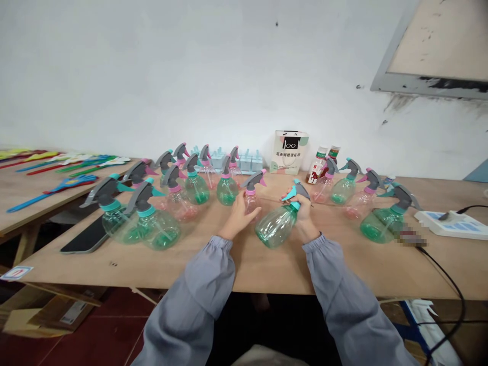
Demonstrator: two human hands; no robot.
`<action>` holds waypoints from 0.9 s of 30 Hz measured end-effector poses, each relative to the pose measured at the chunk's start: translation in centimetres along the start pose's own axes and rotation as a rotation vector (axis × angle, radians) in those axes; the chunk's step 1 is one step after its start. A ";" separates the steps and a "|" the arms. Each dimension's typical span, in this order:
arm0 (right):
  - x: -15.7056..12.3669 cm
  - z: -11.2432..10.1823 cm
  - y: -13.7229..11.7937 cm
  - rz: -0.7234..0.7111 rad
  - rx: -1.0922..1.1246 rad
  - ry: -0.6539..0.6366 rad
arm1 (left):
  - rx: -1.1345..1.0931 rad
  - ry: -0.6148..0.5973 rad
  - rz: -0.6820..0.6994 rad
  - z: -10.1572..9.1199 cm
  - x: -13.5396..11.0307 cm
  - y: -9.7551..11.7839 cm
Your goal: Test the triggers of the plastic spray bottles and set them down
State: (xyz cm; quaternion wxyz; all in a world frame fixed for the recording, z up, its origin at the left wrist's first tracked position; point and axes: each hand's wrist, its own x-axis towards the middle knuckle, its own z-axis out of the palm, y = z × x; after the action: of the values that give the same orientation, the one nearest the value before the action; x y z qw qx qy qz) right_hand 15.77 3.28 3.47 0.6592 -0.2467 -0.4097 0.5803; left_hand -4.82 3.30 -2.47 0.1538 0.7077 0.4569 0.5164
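My right hand (304, 208) is closed round the neck and grey-and-teal trigger head of a green spray bottle (276, 225), which tilts with its base toward the left. My left hand (240, 216) is wrapped round the body of a pink spray bottle (250, 199) standing on the table; its grey-and-pink head shows above the fingers. Left of my hands stand several more green and pink bottles, the nearest a green spray bottle (158, 230). To the right are others, including a pink spray bottle (358, 204) and a green spray bottle (382, 223).
A black phone (86, 238) lies at the left under the bottles. At the back stand a paper bag (288, 155), a pale blue rack (249, 162) and a red-and-white bottle (316, 166). A power strip (455, 223) with a cable sits right. Colourful hand-shaped sticks (53, 193) cover another table.
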 end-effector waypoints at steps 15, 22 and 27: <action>-0.2 0.1 0.1 -0.048 -0.059 -0.082 | 0.001 -0.040 0.008 -0.4 0.0 0.4; -0.1 -0.3 0.1 -0.055 -0.032 0.008 | -0.002 -0.069 0.017 -0.4 0.0 0.4; -0.1 0.2 0.2 -0.084 -0.041 0.014 | -0.002 -0.068 0.005 -0.3 -0.1 0.4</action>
State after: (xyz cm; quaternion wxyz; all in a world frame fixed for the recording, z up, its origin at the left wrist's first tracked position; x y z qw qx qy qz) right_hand 15.52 3.21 3.39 0.6808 -0.2468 -0.4268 0.5417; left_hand -4.93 2.97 -2.11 0.1686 0.7259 0.4490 0.4929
